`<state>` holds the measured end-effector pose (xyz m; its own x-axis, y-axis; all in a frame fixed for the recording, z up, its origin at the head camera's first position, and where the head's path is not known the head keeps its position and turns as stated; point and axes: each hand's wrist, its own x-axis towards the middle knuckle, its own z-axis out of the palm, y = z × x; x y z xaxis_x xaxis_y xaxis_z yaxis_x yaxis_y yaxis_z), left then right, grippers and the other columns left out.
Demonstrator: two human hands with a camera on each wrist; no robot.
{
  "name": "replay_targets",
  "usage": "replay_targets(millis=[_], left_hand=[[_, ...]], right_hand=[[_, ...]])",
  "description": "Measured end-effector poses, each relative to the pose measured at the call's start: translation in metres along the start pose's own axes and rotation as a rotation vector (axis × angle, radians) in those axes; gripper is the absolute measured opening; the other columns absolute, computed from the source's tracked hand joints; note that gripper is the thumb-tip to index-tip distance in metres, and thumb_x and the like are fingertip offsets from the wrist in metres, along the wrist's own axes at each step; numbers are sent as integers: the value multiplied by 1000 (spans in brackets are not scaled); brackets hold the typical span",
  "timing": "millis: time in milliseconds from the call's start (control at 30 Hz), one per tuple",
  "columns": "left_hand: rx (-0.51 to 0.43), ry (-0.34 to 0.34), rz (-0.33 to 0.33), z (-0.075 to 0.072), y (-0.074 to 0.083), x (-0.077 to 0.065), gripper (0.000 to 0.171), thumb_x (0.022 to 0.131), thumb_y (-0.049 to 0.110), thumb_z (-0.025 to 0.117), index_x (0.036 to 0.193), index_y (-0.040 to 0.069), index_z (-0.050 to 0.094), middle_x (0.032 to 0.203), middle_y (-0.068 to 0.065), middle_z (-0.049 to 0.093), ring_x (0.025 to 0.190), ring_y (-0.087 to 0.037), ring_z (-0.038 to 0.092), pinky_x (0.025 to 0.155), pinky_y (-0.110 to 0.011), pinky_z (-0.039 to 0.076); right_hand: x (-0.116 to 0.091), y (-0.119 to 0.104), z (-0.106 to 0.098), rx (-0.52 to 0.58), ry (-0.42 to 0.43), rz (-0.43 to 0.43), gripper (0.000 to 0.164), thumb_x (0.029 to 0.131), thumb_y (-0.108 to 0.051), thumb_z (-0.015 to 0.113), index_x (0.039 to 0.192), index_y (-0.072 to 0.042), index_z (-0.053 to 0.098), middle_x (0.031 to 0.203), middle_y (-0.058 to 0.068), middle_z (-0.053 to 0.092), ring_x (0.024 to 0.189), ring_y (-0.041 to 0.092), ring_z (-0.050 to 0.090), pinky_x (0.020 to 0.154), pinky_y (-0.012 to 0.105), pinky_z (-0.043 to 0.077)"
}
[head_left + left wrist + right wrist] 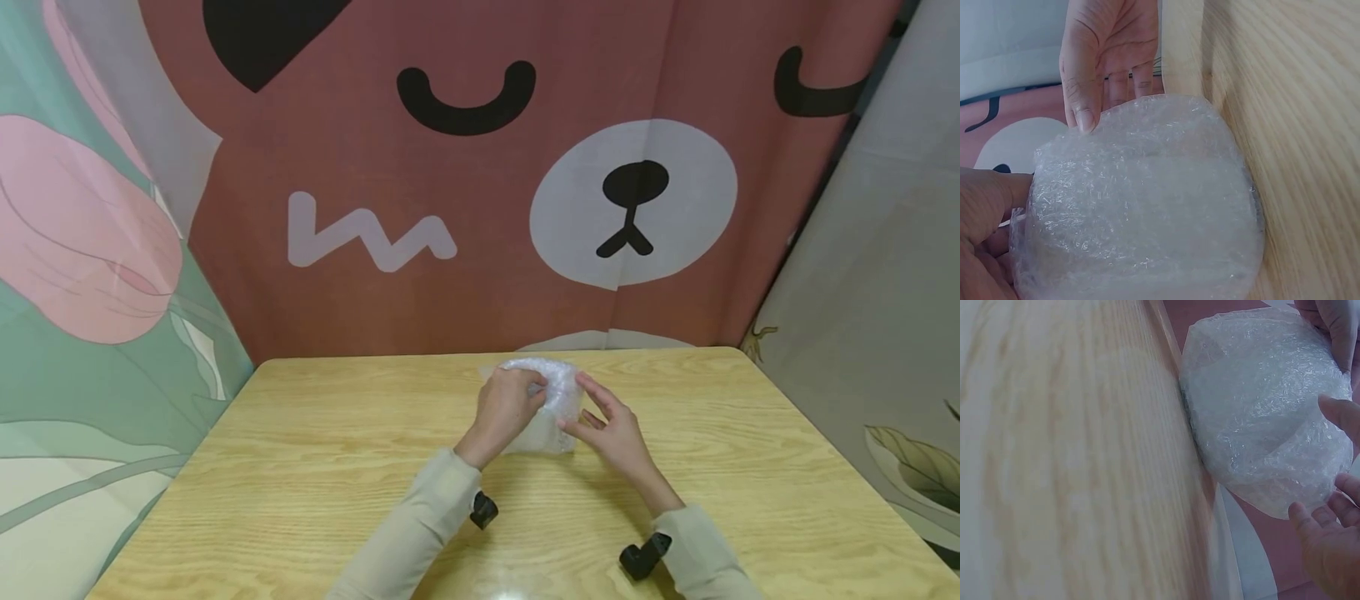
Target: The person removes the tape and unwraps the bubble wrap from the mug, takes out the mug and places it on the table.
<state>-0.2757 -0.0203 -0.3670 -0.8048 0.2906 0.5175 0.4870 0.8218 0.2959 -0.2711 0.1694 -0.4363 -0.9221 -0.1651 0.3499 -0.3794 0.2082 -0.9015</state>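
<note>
A bundle of clear bubble wrap stands on the wooden table near its far edge. Whatever lies inside cannot be made out through the plastic. My left hand pinches the wrap near its top, fingers bent. On the other side, my right hand touches the right edge with spread, fairly straight fingers. The left wrist view shows the bubble wrap large, the right hand above it and the left hand beside it. Crinkled folds of the bubble wrap show in the right wrist view.
The light wooden table reaches back to a hanging brown cloth printed with a bear's face. More printed cloth hangs at the left, and a pale curtain at the right. Each wrist carries a small black camera.
</note>
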Motion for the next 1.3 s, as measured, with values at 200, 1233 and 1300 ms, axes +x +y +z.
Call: replay_targets(millis=[200, 1233, 1300], left_hand=[[60, 19, 10, 4, 1, 0, 6, 85, 22, 76, 90, 20, 80, 84, 7, 73, 51, -1, 53, 40, -15, 37], [65, 204, 38, 20, 2, -4, 4, 83, 23, 78, 85, 19, 78, 79, 5, 72, 62, -13, 65, 43, -23, 44], [52, 212, 33, 20, 3, -4, 4, 83, 22, 79, 85, 19, 78, 79, 5, 72, 63, -13, 65, 44, -23, 45]], right_hand=[[-3, -13, 0, 14, -5, 1, 74, 82, -5, 78, 145, 3, 39, 154, 16, 29, 140, 38, 24, 99, 46, 40], [-8, -38, 3, -16, 4, -2, 71, 84, -4, 75, 143, 8, 38, 153, 22, 28, 139, 42, 24, 102, 53, 34], [-7, -34, 3, -14, 7, -5, 71, 84, -5, 76, 144, 7, 38, 153, 21, 28, 139, 41, 24, 102, 52, 34]])
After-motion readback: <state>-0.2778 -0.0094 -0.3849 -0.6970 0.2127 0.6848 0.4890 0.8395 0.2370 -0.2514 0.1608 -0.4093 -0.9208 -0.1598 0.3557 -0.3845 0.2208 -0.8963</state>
